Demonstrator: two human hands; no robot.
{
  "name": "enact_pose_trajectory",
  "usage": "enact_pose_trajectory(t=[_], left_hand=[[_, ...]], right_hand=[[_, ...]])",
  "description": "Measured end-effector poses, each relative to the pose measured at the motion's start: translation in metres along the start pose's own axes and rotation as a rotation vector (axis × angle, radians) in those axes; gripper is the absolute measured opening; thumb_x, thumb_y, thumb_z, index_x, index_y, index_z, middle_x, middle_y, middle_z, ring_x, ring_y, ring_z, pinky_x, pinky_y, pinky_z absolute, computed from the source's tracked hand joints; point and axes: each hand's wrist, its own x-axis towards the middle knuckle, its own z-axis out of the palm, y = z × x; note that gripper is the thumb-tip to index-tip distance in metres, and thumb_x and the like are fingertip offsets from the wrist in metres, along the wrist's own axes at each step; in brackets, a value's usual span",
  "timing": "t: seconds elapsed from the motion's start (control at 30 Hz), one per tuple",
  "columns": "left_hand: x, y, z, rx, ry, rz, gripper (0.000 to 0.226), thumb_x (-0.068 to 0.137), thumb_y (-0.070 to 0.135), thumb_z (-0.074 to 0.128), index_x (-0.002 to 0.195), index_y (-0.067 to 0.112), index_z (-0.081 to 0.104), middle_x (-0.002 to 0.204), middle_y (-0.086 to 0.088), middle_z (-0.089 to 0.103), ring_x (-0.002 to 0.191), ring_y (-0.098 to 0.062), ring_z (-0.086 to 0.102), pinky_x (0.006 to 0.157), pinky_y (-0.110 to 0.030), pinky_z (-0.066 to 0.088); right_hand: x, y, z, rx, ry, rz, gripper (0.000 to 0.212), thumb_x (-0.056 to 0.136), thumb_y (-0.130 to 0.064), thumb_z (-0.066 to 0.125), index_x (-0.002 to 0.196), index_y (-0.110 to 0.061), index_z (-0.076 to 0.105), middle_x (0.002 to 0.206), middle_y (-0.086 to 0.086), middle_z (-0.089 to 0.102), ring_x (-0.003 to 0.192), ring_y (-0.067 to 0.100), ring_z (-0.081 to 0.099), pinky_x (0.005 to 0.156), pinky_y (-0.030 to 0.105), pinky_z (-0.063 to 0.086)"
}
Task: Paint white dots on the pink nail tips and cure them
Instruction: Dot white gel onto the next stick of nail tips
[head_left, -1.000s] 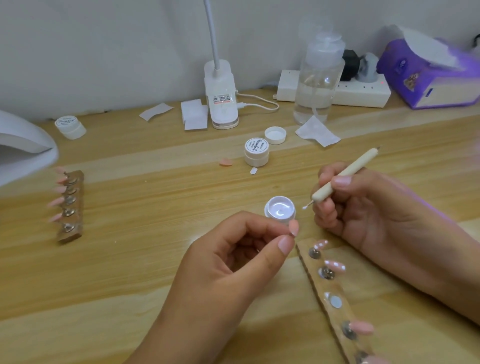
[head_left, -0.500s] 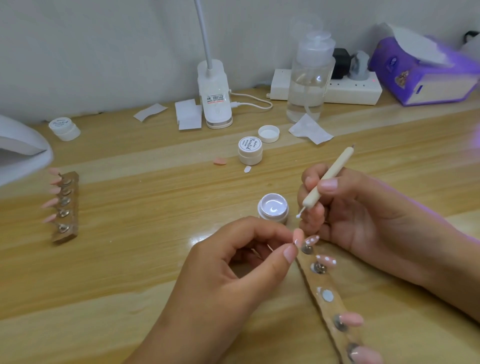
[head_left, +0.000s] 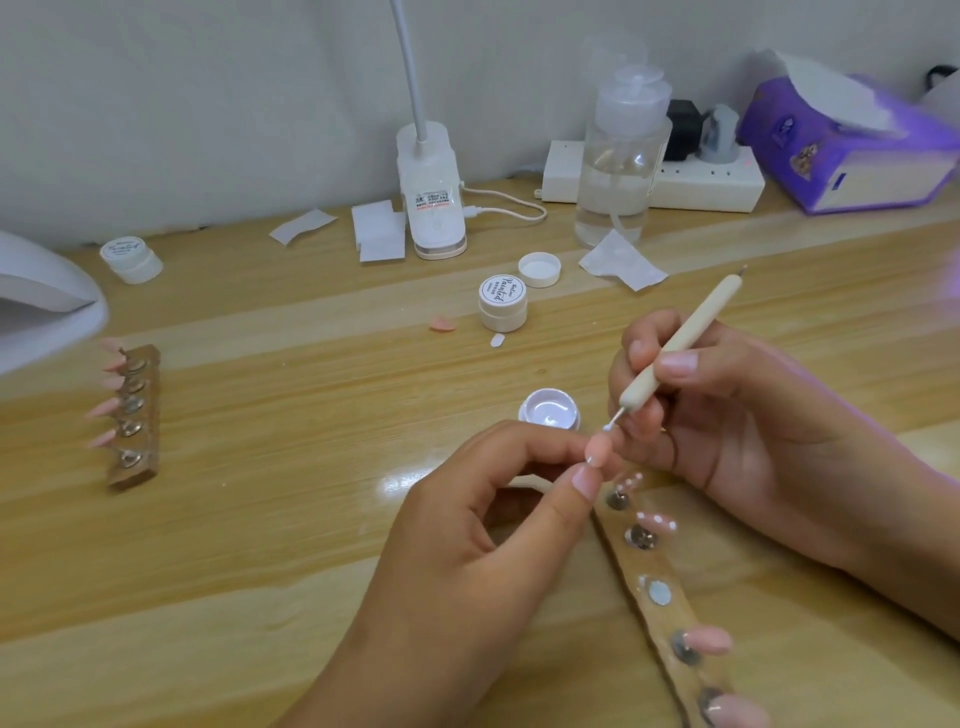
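Note:
My left hand (head_left: 483, 540) pinches a single pink nail tip (head_left: 597, 451) between thumb and forefinger, low in the middle of the view. My right hand (head_left: 727, 415) grips a cream dotting tool (head_left: 685, 338); its white-loaded point hovers just above that tip. An open pot of white gel (head_left: 549, 409) stands right behind the tip. Under my hands lies a brown holder strip (head_left: 670, 618) carrying pink tips, two of them with white dots (head_left: 655, 520). A second strip of plain pink tips (head_left: 132, 415) lies at the left.
The white curing lamp (head_left: 41, 301) sits at the left edge. Behind stand a closed gel pot (head_left: 503, 303), a loose cap (head_left: 540, 269), a clip lamp base (head_left: 431, 197), a pump bottle (head_left: 621, 156), a power strip (head_left: 701, 182), wipes and a purple tissue pack (head_left: 841, 150). A stray pink tip (head_left: 442, 325) lies nearby.
My right hand has brought the dotting tool down and left from beside the gel pot to the nail tip. My left hand has turned the tip upward towards it.

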Motion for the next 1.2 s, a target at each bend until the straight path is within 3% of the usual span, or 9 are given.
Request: enact_pose_trajectory(t=[0.17, 0.67, 0.9, 1.2], left_hand=[[-0.0004, -0.0011, -0.0045, -0.013, -0.033, -0.016, 0.018, 0.078, 0.042, 0.064, 0.088, 0.030, 0.074, 0.098, 0.001, 0.072, 0.089, -0.012, 0.067, 0.079, -0.017, 0.051], [-0.0019, -0.0028, -0.0054, -0.013, -0.036, -0.027, 0.020, 0.073, 0.043, 0.065, 0.086, 0.030, 0.074, 0.094, -0.004, 0.071, 0.087, -0.023, 0.067, 0.076, -0.024, 0.053], [-0.0009, -0.0010, -0.0037, -0.025, -0.016, -0.045, 0.008, 0.076, 0.034, 0.071, 0.083, 0.031, 0.074, 0.094, -0.004, 0.072, 0.086, -0.026, 0.066, 0.073, -0.022, 0.052], [0.0000, -0.0006, -0.0018, -0.061, -0.019, -0.057, 0.011, 0.078, 0.029, 0.066, 0.085, 0.031, 0.073, 0.092, -0.004, 0.073, 0.084, -0.033, 0.063, 0.070, -0.019, 0.049]], right_hand=[[-0.0014, 0.0000, 0.0013, -0.013, -0.004, 0.008, 0.006, 0.071, -0.016, 0.063, 0.077, -0.014, 0.065, 0.067, 0.004, 0.059, 0.059, 0.010, 0.057, 0.067, 0.027, 0.057], [-0.0022, 0.0012, 0.0038, -0.110, -0.023, -0.013, 0.005, 0.069, -0.018, 0.064, 0.074, -0.018, 0.067, 0.064, 0.001, 0.062, 0.058, 0.009, 0.060, 0.063, 0.022, 0.055], [-0.0017, 0.0021, 0.0038, -0.143, -0.015, -0.059, 0.005, 0.068, -0.019, 0.065, 0.073, -0.018, 0.067, 0.064, 0.000, 0.061, 0.057, 0.009, 0.060, 0.063, 0.021, 0.055], [-0.0009, 0.0027, 0.0022, -0.149, -0.008, -0.079, 0.005, 0.070, -0.018, 0.064, 0.074, -0.018, 0.066, 0.064, 0.001, 0.060, 0.058, 0.009, 0.059, 0.063, 0.022, 0.055]])
